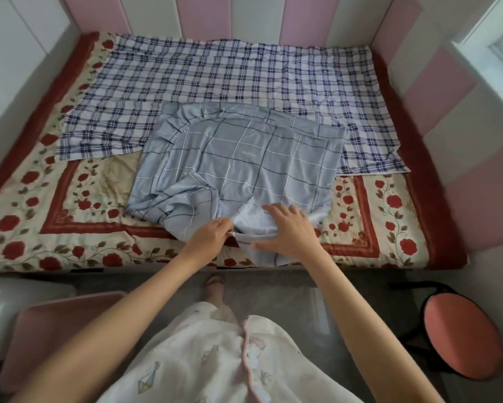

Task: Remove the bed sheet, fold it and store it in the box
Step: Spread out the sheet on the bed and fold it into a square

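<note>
At the bed's near edge, left hand (212,235) fingers pinch the bed sheet (244,158); right hand (289,228) presses flat, fingers spread.

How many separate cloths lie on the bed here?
3: a pale blue sheet front centre, a checked sheet behind and under it, a rose quilt beneath both. More may lie hidden underneath.

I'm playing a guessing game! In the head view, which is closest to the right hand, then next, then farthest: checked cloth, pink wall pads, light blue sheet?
1. light blue sheet, under the right hand.
2. checked cloth, farther up the bed.
3. pink wall pads, behind the bed.
</note>
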Demonstrator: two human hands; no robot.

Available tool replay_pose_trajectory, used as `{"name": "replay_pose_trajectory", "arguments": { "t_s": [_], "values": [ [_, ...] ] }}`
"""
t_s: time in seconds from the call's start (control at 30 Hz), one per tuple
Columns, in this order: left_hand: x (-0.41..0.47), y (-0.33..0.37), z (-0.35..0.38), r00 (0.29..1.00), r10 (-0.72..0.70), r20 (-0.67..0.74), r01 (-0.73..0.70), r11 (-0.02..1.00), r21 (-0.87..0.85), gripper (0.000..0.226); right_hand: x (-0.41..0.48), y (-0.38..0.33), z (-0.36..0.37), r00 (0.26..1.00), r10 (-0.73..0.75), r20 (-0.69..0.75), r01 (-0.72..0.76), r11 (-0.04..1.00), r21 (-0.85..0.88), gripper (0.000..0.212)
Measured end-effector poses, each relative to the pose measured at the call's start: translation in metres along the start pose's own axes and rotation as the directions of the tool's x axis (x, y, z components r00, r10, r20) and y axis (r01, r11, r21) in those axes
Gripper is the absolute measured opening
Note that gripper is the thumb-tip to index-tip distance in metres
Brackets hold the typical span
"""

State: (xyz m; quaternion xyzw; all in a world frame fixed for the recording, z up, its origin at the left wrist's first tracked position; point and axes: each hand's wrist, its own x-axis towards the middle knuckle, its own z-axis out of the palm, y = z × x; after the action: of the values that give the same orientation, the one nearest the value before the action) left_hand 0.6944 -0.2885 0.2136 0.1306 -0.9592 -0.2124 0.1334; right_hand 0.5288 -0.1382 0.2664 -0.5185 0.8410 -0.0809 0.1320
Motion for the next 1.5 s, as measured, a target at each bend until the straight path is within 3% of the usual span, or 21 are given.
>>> {"name": "replay_pose_trajectory", "arguments": {
  "t_s": [0.07, 0.13, 0.2, 0.27, 0.4, 0.47, 0.57, 0.63, 0.83, 1.0, 1.1, 1.2, 1.3, 1.37, 1.43, 1.5],
  "values": [
    [0.009, 0.005, 0.005, 0.998, -0.008, 0.061, 0.009, 1.000, -0.024, 0.033, 0.009, -0.033, 0.025, 0.998, -0.017, 0.067, 0.020, 0.999, -0.044, 0.084],
    [0.019, 0.006, 0.002, 0.997, -0.033, 0.070, 0.038, 0.997, -0.073, 0.041, 0.020, -0.051, 0.046, 1.000, 0.005, -0.029, -0.006, 1.000, -0.026, 0.052],
    [0.027, 0.000, -0.002, 0.998, -0.045, 0.052, 0.051, 0.992, -0.113, 0.029, 0.031, -0.056, 0.053, 0.989, 0.047, -0.138, -0.038, 0.997, 0.065, 0.023],
    [0.030, -0.006, -0.005, 0.995, -0.074, 0.064, 0.084, 0.981, -0.177, 0.015, 0.042, -0.053, 0.050, 0.987, 0.049, -0.153, -0.024, 0.987, 0.159, 0.015],
    [0.034, -0.041, -0.013, 0.983, -0.054, 0.175, 0.098, 0.963, -0.252, 0.053, 0.055, -0.050, 0.036, 0.996, -0.051, -0.072, 0.068, 0.964, 0.259, 0.014],
    [0.039, -0.068, -0.012, 0.975, -0.013, 0.223, 0.059, 0.978, -0.199, 0.059, 0.059, -0.046, 0.026, 0.998, -0.050, -0.024, 0.054, 0.965, 0.256, 0.016],
    [0.044, -0.101, 0.000, 0.934, 0.259, 0.248, -0.255, 0.966, -0.048, 0.044, 0.062, -0.037, 0.014, 1.000, 0.004, 0.031, -0.014, 0.946, 0.324, 0.010],
    [0.050, -0.120, 0.010, 0.890, 0.315, 0.329, -0.356, 0.932, 0.071, 0.041, 0.061, -0.033, 0.008, 0.998, 0.020, 0.067, -0.042, 0.937, 0.347, 0.009],
    [0.089, -0.142, 0.016, 0.822, 0.145, 0.550, -0.279, 0.946, 0.167, 0.040, 0.060, -0.036, -0.004, 0.986, 0.011, 0.169, -0.081, 0.908, 0.410, 0.011],
    [0.108, -0.152, 0.025, 0.803, 0.068, 0.592, -0.280, 0.920, 0.274, 0.036, 0.048, -0.037, -0.016, 0.980, 0.113, 0.164, -0.188, 0.792, 0.580, 0.037],
    [0.118, -0.160, 0.024, 0.825, 0.029, 0.564, -0.270, 0.897, 0.349, 0.031, 0.038, -0.029, -0.018, 0.969, 0.176, 0.170, -0.244, 0.753, 0.611, 0.029],
    [0.121, -0.176, 0.012, 0.859, -0.035, 0.512, -0.169, 0.923, 0.347, 0.019, 0.029, -0.015, -0.016, 0.962, 0.250, 0.112, -0.255, 0.670, 0.697, 0.017],
    [0.106, -0.201, -0.005, 0.861, -0.200, 0.467, 0.009, 0.925, 0.380, 0.018, 0.021, -0.004, -0.010, 0.877, 0.470, -0.101, -0.178, 0.513, 0.840, 0.028],
    [0.090, -0.206, -0.013, 0.879, -0.193, 0.435, 0.032, 0.936, 0.351, 0.021, 0.016, -0.002, -0.007, 0.769, 0.602, -0.216, -0.080, 0.426, 0.901, 0.020],
    [0.073, -0.199, -0.020, 0.935, -0.110, 0.338, 0.024, 0.968, 0.248, 0.021, 0.015, -0.004, -0.004, 0.660, 0.711, -0.243, -0.037, 0.353, 0.935, 0.030],
    [0.058, -0.191, -0.035, 0.961, -0.212, 0.180, 0.193, 0.974, 0.117, 0.012, 0.009, -0.006, 0.001, 0.601, 0.761, -0.244, -0.031, 0.327, 0.944, 0.038]
  ]
}}
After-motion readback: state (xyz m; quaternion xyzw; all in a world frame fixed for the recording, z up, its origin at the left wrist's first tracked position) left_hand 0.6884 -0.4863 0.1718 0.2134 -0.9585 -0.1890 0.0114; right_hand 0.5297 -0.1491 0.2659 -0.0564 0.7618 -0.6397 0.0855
